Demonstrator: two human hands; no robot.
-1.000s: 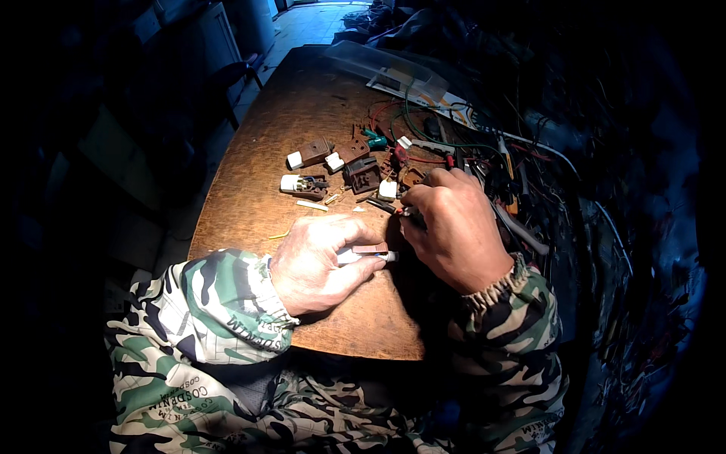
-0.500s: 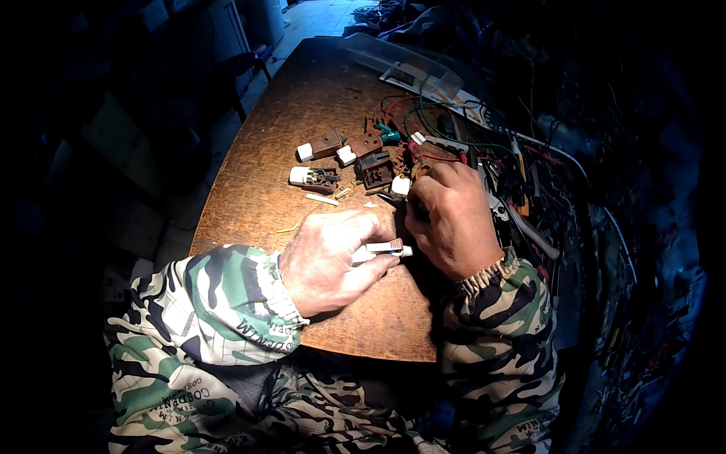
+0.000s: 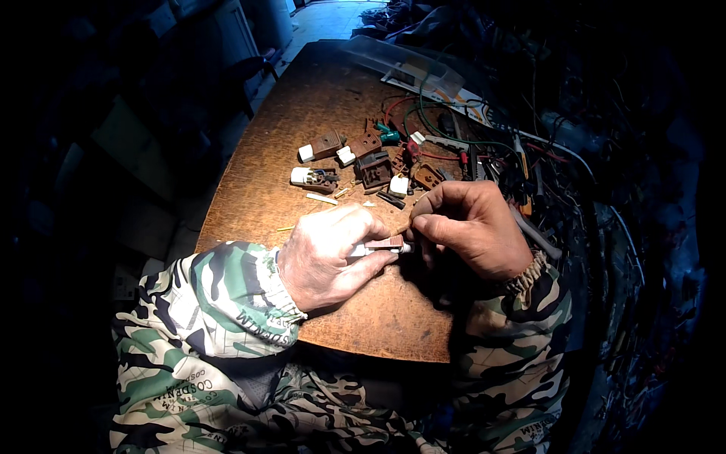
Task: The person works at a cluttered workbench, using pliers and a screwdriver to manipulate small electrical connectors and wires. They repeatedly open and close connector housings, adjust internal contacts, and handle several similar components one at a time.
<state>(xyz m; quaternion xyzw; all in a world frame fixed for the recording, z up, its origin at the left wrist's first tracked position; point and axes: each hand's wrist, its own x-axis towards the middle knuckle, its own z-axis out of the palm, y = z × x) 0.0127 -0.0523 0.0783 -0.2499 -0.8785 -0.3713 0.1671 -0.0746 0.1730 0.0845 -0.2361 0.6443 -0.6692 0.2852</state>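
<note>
My left hand (image 3: 329,257) is wrapped round a small white piece with a ribbed brown top (image 3: 384,244), resting low on the wooden table (image 3: 249,189). Just right of it, my right hand (image 3: 473,227) has thumb and index finger pinched on something small that I cannot make out, near that piece's end. Above both hands lie brown plastic housings (image 3: 376,172) with white ends, an opened white-ended fitting (image 3: 314,178) with wires inside, a loose white cap (image 3: 398,186), short black pieces (image 3: 390,200) and a pale strip (image 3: 321,198).
Red and green wires (image 3: 431,113), a clear plastic tray (image 3: 401,62) and a printed card (image 3: 473,106) lie at the table's far right. A dark jumble of tools and cables (image 3: 544,189) fills the right side. A chair (image 3: 253,68) stands beyond the left edge.
My right hand has drawn back from the pile toward me and turned, its pinched fingers now beside the piece in my left hand. My left hand keeps its grip.
</note>
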